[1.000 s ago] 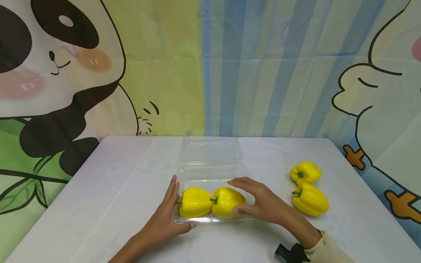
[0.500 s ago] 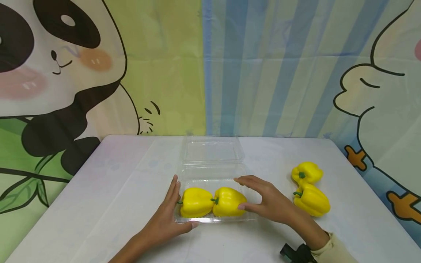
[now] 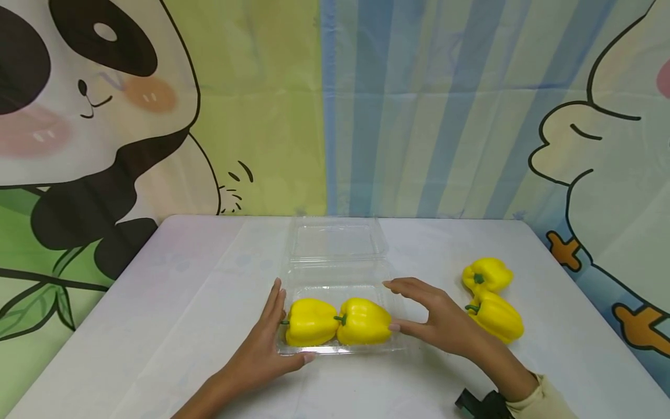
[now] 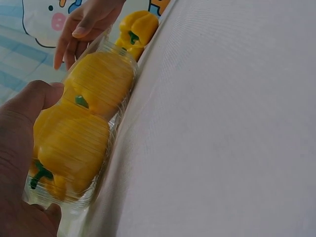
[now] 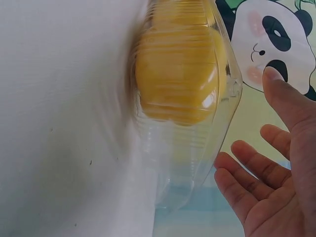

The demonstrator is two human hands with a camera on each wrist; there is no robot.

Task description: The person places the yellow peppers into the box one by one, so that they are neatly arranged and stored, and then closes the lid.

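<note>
Clear plastic box (image 3: 337, 292), thin-walled w/ ribbed sides, sits mid counter (image 3: 157, 326); hinged lid (image 3: 337, 241) folded back flat behind it. Progress est.: approx. half done. 2 of 4 peppers boxed: left pepper (image 3: 311, 322) and right pepper (image 3: 364, 321), side by side along front wall, stems pointing left, right one's stem up against its neighbour. Prob. left to do: far loose pepper (image 3: 488, 274) & near loose pepper (image 3: 496, 317), touching each other on counter, R side, plus lid closing.

Left hand (image 3: 264, 349): grip apart, thumb at front rim, fingers straight along box's L end; seems to steady it, pressure n/a. Right hand (image 3: 431, 314): grip apart too, nothing held, thumb tip v. close to right pepper; contact can't tell.

Textures: peppers glossy, blocky, lobed, bright yellow w/ short curved green stems; real vs. fake unclear. Counter covering white, matte, faintly creased. Backdrop (image 3: 262, 116) printed cloth, soft folds.
</note>
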